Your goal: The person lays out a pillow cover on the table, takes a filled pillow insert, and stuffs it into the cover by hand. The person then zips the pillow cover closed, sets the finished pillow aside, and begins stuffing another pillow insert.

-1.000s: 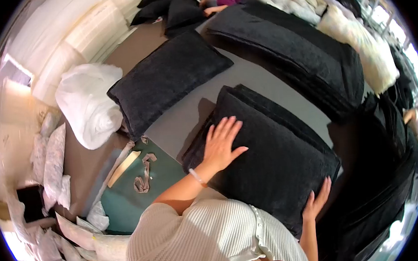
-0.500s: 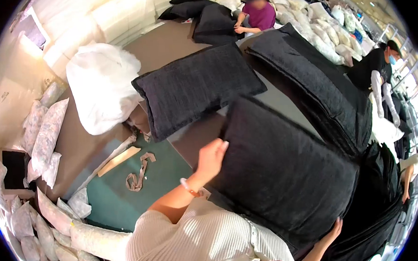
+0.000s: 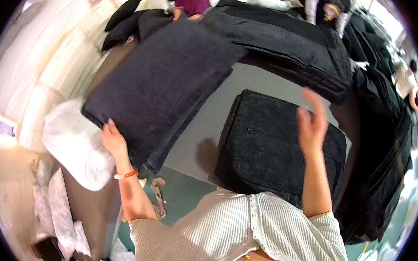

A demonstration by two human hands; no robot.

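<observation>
My left hand [image 3: 115, 140] grips the near left edge of a large black cushion [image 3: 160, 69], whose far edge is blurred. Beneath it, the side of another black cushion [image 3: 184, 131] shows. A black cushion or cover with a seam [image 3: 281, 140] lies flat in front of me, on top of other black fabric. Above its right part is my right hand [image 3: 312, 122], raised and blurred, fingers apart and holding nothing.
A long stack of black cushions [image 3: 280, 37] lies at the back, black fabric [image 3: 381, 168] at the right. A white bag [image 3: 78, 148] sits left. Two people [image 3: 194, 2] [image 3: 328, 3] are beyond the grey table [image 3: 251, 75]; another person [image 3: 405, 80] stands far right.
The black cushion from in front of me has moved up and left, over the other cushion, with my left hand at its edge. My right hand has let go and risen; a seamed black piece is uncovered.
</observation>
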